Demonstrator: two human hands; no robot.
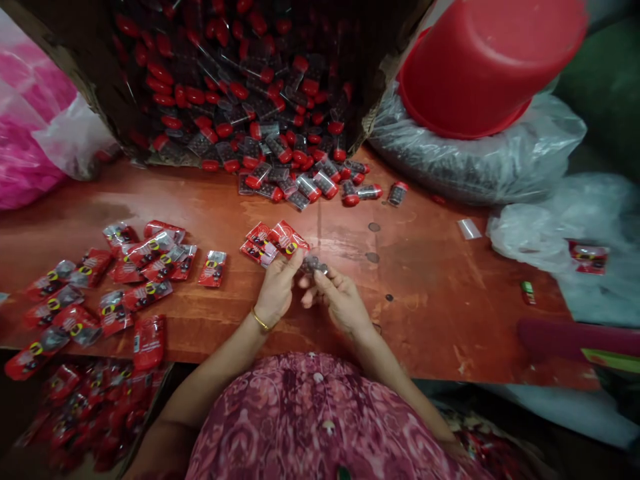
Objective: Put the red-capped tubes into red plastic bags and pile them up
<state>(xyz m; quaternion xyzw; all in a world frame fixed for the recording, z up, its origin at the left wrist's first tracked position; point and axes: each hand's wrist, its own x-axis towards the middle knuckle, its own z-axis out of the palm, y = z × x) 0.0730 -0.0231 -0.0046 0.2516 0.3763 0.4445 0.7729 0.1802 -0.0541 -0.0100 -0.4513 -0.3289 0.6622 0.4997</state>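
Note:
In front of my body, my left hand [276, 288] is closed, thumb and fingers pinching a small clear piece filled with dark beads [314, 264]. My right hand [344, 301] grips the same piece from the other side with its thumb and fingertips. The fingers partly cover its outline. Just beyond my left thumb are several red printed packets [259, 235]; whether the nearest one touches the thumb I cannot tell. Clear tubes with red caps and dark beads [310, 188] lie in a heap farther back.
A large cardboard box [373, 113] on its side spills tubes onto the wooden table [430, 287]. Red packets [145, 257] are scattered left, with more in a container below. Right stand a red bucket [480, 67] on a plastic sack [475, 167] and a small green-capped bottle [527, 292].

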